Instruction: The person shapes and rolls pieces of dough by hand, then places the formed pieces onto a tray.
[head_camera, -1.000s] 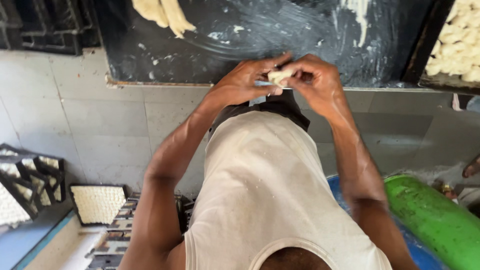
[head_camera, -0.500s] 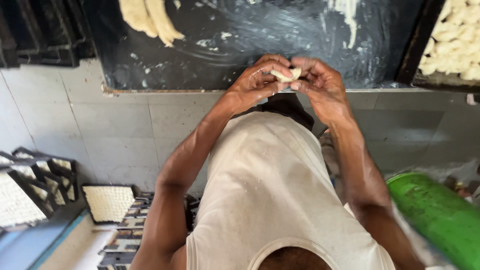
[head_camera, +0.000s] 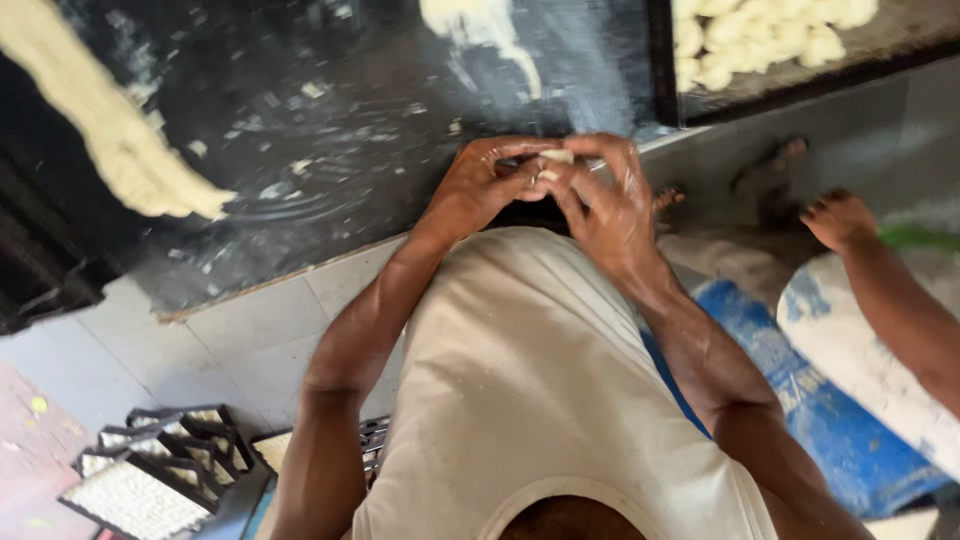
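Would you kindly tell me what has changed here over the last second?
The camera view has swung: the long dough roll now sits far left, the tray of shaped pieces upper right, and another person's arm has come into view at the right. The left hand and right hand still pinch the same small dough piece over the dark worktop edge.

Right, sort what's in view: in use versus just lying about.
In use: left hand and right hand, both pinching a small dough piece; black worktop.

Lying about: dough rope, tray of shaped pieces, stacked trays on the floor, blue sack, another person's arm.
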